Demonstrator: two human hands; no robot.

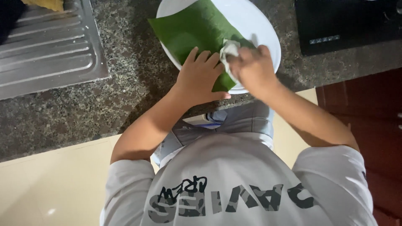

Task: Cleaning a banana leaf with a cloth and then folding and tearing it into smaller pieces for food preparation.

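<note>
A green banana leaf (197, 29) lies across a round white plate (259, 29) on a dark speckled granite counter (125, 75). My left hand (201, 77) rests flat on the near end of the leaf, fingers spread, pressing it down. My right hand (253, 69) is closed around a crumpled white cloth (228, 52) that touches the leaf just beside the left hand's fingertips. The plate's near edge is partly hidden under both hands.
A steel sink drainboard (50, 46) with ridges lies to the left. A black cooktop (347, 23) sits at the upper right. The counter's front edge runs below my hands, with a dark red cabinet (368, 125) and pale floor (54, 184) beneath.
</note>
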